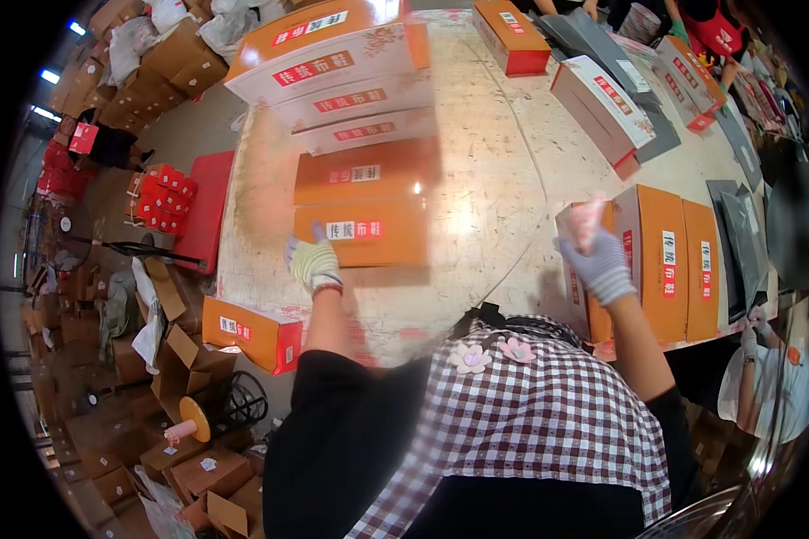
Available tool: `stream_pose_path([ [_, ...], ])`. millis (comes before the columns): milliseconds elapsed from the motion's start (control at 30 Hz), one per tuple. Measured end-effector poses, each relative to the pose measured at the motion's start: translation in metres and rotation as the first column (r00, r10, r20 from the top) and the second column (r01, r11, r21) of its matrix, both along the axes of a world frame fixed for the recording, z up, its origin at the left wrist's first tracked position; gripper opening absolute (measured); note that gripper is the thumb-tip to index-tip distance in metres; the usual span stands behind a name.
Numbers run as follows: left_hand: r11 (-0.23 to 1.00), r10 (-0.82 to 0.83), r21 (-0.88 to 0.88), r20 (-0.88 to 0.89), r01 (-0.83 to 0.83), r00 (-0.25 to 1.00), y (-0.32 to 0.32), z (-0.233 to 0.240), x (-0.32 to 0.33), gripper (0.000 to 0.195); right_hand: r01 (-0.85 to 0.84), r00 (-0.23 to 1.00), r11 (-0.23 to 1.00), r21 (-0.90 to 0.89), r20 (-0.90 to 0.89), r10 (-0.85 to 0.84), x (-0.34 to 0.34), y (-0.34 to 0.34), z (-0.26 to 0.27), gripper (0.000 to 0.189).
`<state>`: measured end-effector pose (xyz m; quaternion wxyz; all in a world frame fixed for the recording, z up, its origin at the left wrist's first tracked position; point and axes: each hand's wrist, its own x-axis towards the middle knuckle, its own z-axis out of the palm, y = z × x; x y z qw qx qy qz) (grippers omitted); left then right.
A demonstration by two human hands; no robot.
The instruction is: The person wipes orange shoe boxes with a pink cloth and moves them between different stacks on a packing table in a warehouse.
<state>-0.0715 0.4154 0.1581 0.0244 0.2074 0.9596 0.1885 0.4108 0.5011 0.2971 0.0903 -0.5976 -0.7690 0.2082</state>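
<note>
My left hand (313, 259), in a knitted glove, rests at the left end of an orange shoe box (404, 246) lying flat on the table, thumb and fingers apart. A second orange box (371, 172) lies against it on the far side. Beyond them stand stacked white-and-orange shoe boxes (371, 98). My right hand (596, 263), gloved too, is closed on a small pink-and-white item (586, 222), blurred, perhaps a tape roll. It is above an orange shoe box (596, 320) at the near right, beside more upright orange boxes (661, 269).
One orange box (249, 337) sits at the table's near left corner. Grey plastic bags (738, 229) and more shoe boxes (603, 111) lie to the right. Co-workers' hands (755, 330) are at the right and far edges. Cardboard cartons (202, 465) crowd the floor at left.
</note>
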Motion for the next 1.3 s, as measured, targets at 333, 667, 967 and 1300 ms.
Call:
stream_pose_path([
  [333, 0.577, -0.368, 0.794, 0.464, -0.194, 0.806, -0.097, -0.031, 0.054, 0.071, -0.608, 0.793, 0.717, -0.342, -0.215, 0.57, -0.174, -0.003, -0.028, 0.117],
  [667, 0.374, -0.855, 0.722, 0.511, -0.582, 0.085, -0.01, 0.088, 0.162, 0.06, -0.406, 0.491, 0.758, -0.511, -0.821, -0.291, -0.057, -0.021, -0.02, 0.115],
  [967, 0.647, -0.748, 0.763, 0.635, 0.003, -0.193, 0.047, 0.114, 0.28, 0.108, 0.157, 0.984, 0.972, 0.176, -0.115, -0.138, -0.041, -0.06, 0.055, 0.076],
  [1300, 0.513, -0.691, 0.858, 0.439, 0.038, -0.574, 0.076, 0.146, 0.296, 0.092, 0.21, 0.977, 0.969, 0.127, -0.069, -0.202, 0.005, -0.045, 0.065, 0.089],
])
